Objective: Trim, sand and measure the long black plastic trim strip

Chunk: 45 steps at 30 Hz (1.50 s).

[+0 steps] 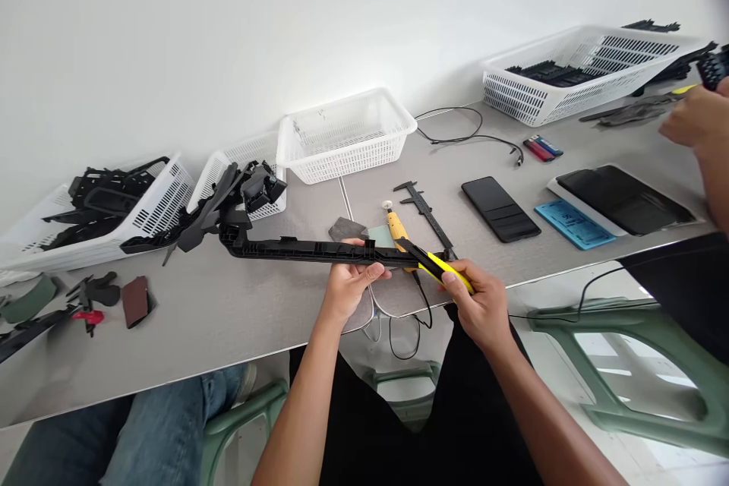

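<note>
A long black plastic trim strip (301,250) lies across my left hand (351,288), whose fingers and thumb grip it near its right part. In my right hand (478,300) is a yellow and black utility knife (441,266), its front end resting over the strip. The strip's left end bends upward near a pile of black plastic parts (219,201). Behind my hands, on the grey table (273,304), lie a yellow rotary tool (397,228) with a cord and a dark caliper (424,213).
White baskets (347,156) stand along the wall, some holding black parts. A smartphone (500,209), a blue card (574,224) and a black cable (472,137) lie to the right. Another person's hand (698,118) is at far right; another person's leg (165,433) shows at lower left.
</note>
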Each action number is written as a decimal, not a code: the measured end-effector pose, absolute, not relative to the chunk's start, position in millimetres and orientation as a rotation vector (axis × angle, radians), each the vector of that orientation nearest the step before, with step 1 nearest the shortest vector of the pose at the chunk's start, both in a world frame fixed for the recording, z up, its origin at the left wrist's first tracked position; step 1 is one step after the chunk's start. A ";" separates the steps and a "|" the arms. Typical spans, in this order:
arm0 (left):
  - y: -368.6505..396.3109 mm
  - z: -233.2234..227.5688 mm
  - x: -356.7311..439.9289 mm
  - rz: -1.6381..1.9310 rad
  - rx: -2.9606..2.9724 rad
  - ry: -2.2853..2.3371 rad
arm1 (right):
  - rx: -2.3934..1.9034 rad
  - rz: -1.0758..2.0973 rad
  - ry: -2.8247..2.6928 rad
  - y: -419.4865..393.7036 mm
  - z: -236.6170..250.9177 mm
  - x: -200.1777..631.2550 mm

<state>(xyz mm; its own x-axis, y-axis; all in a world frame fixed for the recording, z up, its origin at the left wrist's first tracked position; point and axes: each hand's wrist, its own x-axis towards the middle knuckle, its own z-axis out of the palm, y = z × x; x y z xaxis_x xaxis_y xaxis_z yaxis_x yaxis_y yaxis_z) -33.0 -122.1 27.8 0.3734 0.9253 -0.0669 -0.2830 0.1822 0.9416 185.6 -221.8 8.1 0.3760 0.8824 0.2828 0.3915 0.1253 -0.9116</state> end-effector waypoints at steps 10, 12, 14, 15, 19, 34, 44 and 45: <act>-126.0 20.3 -33.5 1.053 1.302 0.913 | -1.510 0.462 -1.337 -218.1 6.4 183.2; -127.2 19.5 -33.6 1.015 1.344 0.945 | -1.512 0.434 -1.371 -216.5 5.9 181.9; -127.8 21.1 -33.5 0.982 1.351 0.942 | -1.511 0.420 -1.395 -215.1 5.8 180.2; -128.0 22.7 -33.4 0.971 1.349 0.931 | -1.511 0.418 -1.399 -214.6 6.0 179.3; -130.0 30.7 -33.2 0.934 1.361 0.890 | -1.542 0.427 -1.390 -214.0 7.5 177.2; -126.2 28.6 -41.6 0.740 1.441 0.695 | -1.661 0.484 -1.326 -210.8 9.3 173.5; -124.7 36.9 -39.4 0.686 1.363 0.764 | -1.646 0.435 -1.364 -210.0 11.7 172.2; -124.0 35.9 -39.4 0.697 1.334 0.754 | -1.643 0.425 -1.371 -209.8 11.1 171.9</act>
<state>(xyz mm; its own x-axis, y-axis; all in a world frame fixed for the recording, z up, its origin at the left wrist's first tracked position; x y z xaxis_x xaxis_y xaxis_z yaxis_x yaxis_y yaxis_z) -39.4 -124.0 35.9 0.5861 0.8063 -0.0800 -0.0169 0.1109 0.9937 171.9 -209.8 11.1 0.3189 0.9044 0.2836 0.5853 0.0475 -0.8094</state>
